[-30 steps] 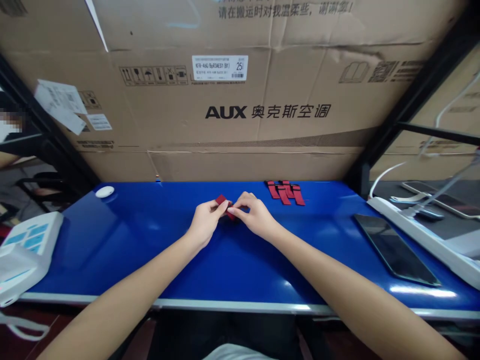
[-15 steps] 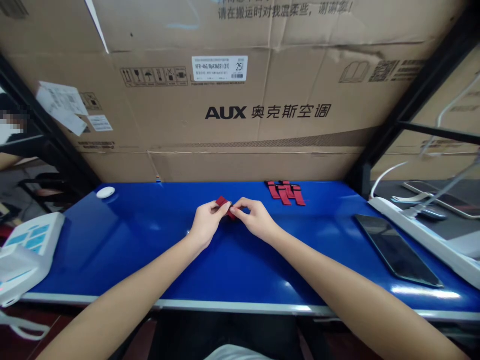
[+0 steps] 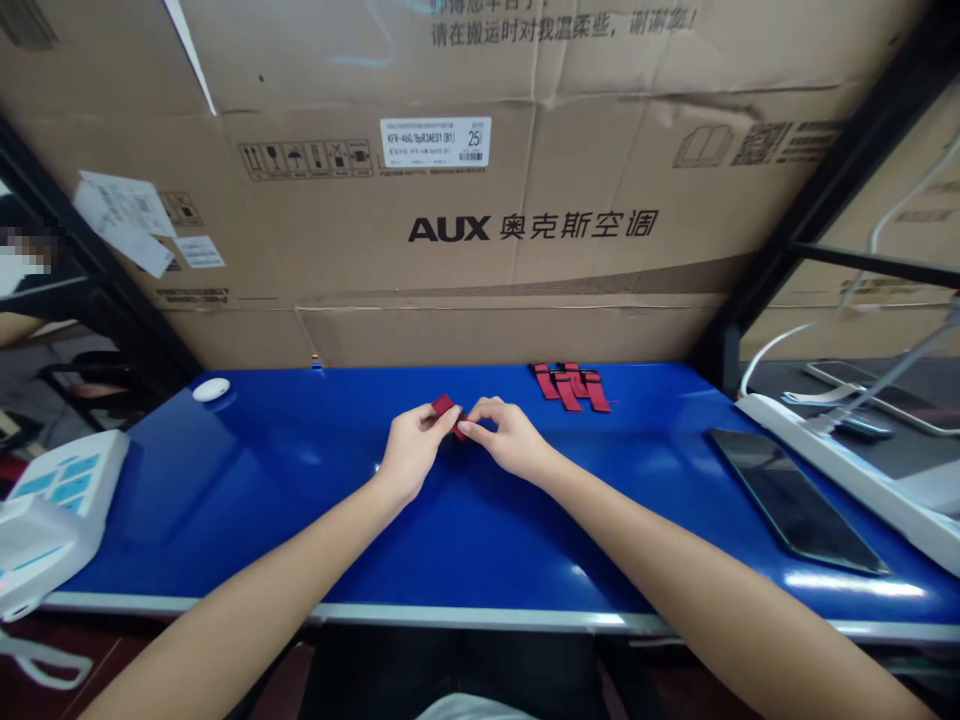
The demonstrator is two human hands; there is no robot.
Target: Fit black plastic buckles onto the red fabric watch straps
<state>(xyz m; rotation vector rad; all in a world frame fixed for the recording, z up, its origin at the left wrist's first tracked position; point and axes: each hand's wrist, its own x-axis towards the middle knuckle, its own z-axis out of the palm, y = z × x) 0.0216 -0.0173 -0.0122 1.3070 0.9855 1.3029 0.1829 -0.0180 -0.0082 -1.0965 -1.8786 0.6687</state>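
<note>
Both of my hands meet over the middle of the blue table (image 3: 262, 480). Between their fingertips is a small red strap (image 3: 445, 406), mostly covered by the fingers. My left hand (image 3: 414, 447) pinches its left end, and my right hand (image 3: 506, 440) pinches the right end. The strap sits just above the table surface. A small pile of similar red straps (image 3: 572, 386) lies at the back of the table, right of my hands.
A large cardboard box (image 3: 480, 200) walls off the back. A black phone (image 3: 796, 498) lies at the right, with a white power strip (image 3: 862, 480) beyond it. A white device (image 3: 45, 510) sits at the left edge, a small white disc (image 3: 211, 389) at back left.
My hands stay together on the red strap; only the fingers shift slightly. The view has tilted a little.
</note>
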